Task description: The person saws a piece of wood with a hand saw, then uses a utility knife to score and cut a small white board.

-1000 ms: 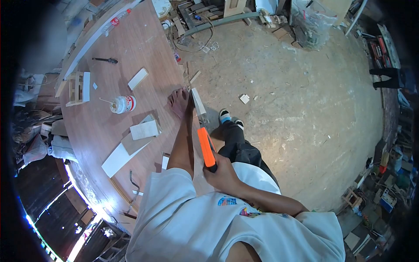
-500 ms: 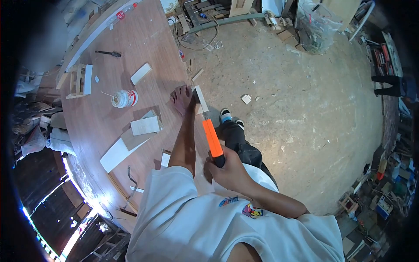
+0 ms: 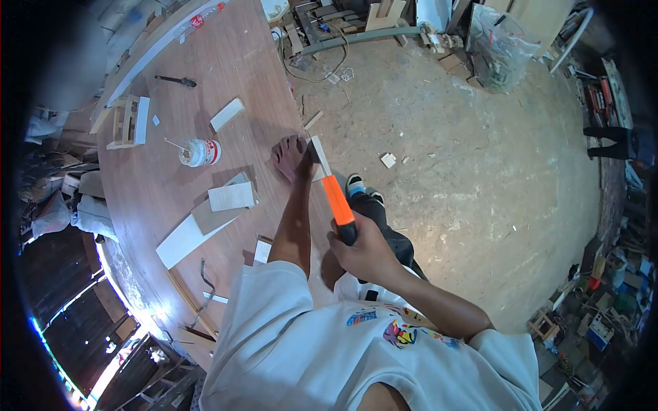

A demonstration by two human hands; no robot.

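Observation:
My right hand [image 3: 367, 248] is wrapped round the orange-and-black handle of a handsaw [image 3: 337, 200]. The saw points away from me along the table's edge, and its blade is largely hidden from this angle. Just beyond the handle, a small pale piece of wood [image 3: 320, 156] lies at the edge. Against its left side my left hand [image 3: 293, 157] bears down, fingers bent and somewhat spread, holding it at the table; the exact contact under the palm is hidden.
On the wooden table [image 3: 226, 75] are a jar with a stick [image 3: 200, 153], a pale block [image 3: 227, 114], stacked boards [image 3: 231, 196], a dark tool [image 3: 175, 81] and a small wooden frame [image 3: 128, 122]. Offcuts [image 3: 388, 160] litter the floor. Another person's legs [image 3: 608, 142] show far right.
My right hand and the saw have moved forward, bringing the orange handle up close to the piece of wood. My left hand stays at the wood. The view has shifted slightly.

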